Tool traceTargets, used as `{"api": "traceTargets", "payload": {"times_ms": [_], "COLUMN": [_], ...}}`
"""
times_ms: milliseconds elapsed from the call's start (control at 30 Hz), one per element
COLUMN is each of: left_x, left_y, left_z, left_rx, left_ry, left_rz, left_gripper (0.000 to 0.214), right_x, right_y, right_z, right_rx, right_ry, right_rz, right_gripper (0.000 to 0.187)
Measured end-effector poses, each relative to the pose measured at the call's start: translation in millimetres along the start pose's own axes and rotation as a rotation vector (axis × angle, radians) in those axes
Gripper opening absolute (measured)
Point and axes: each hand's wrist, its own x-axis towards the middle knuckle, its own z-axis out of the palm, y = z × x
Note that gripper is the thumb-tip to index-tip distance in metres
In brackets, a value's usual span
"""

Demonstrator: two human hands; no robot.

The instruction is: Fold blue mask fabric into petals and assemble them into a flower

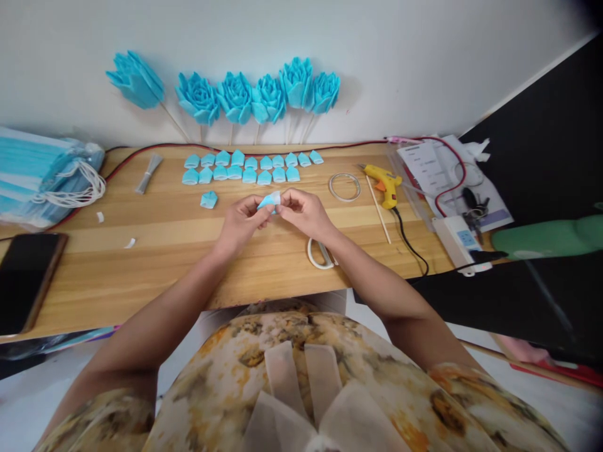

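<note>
My left hand (242, 221) and my right hand (304, 212) meet above the middle of the wooden table (141, 263). Together they pinch a small folded blue piece (269, 201) by its two ends, fingers closed on it. Just beyond my hands lie two rows of several finished blue folded petals (249, 167). One more petal (208, 199) lies alone to the left of my left hand. White-handled scissors (321, 254) lie on the table under my right wrist.
Several blue paper-like flowers on sticks (235, 94) lean against the wall. A pile of blue face masks (42, 179) and a phone (26, 279) lie at left. A tape roll (344, 186), yellow glue gun (384, 183), wooden stick (378, 216) and power strip (459, 242) lie at right.
</note>
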Motion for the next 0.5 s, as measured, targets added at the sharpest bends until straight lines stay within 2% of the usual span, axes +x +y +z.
{"api": "traceTargets", "payload": {"times_ms": [367,500], "left_x": [1.9,2.5], "left_y": [-3.4,-4.7], "left_z": [-1.4,-2.9], "left_rx": [-0.011,-0.01], "left_ry": [-0.014,-0.035], "left_rz": [-0.022,-0.045], "left_gripper": [0.03,0.03], "right_x": [-0.8,-0.7], "right_y": [1.7,-1.9], "right_z": [-0.5,-3.6], "right_rx": [0.001,0.055], "right_ry": [-0.019,-0.034], "right_rz": [0.013,0.022], "right_gripper": [0.02,0.026]}}
